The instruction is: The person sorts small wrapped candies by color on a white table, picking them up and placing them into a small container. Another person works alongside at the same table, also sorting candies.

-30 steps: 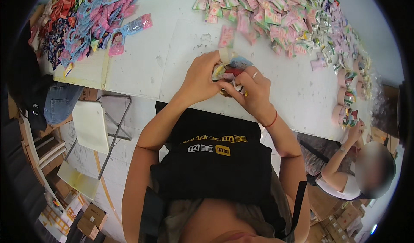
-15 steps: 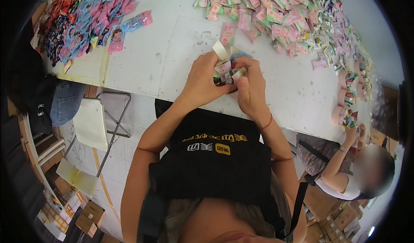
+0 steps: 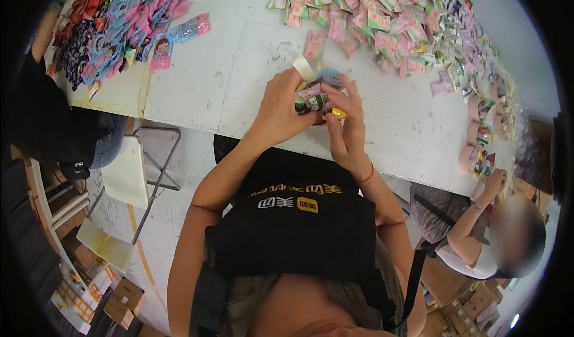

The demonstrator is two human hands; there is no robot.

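Note:
Close to the table's near edge, my left hand (image 3: 280, 105) is wrapped around a small container filled with wrapped sweets (image 3: 317, 102). Most of the container is hidden by my hands and the sweets. A cream-coloured flap (image 3: 304, 68) sticks up at its far left, and a blue wrapper (image 3: 329, 77) shows at the far side. At the container's right side is my right hand (image 3: 348, 124), its fingers apart and slightly blurred. A yellow wrapper (image 3: 339, 113) lies beside its thumb.
Pink-and-green packets (image 3: 382, 23) are heaped at the far right, blue-and-pink packets (image 3: 134, 29) at the far left. Filled pink cups (image 3: 472, 130) line the right edge, near a co-worker's hand (image 3: 494, 183). Another person (image 3: 54, 110) stands at left by a folding chair (image 3: 125, 172).
My right hand has loosened and spread its fingers, drawing slightly back and uncovering sweets and the yellow wrapper. My left hand keeps its hold. The person at left has shifted right.

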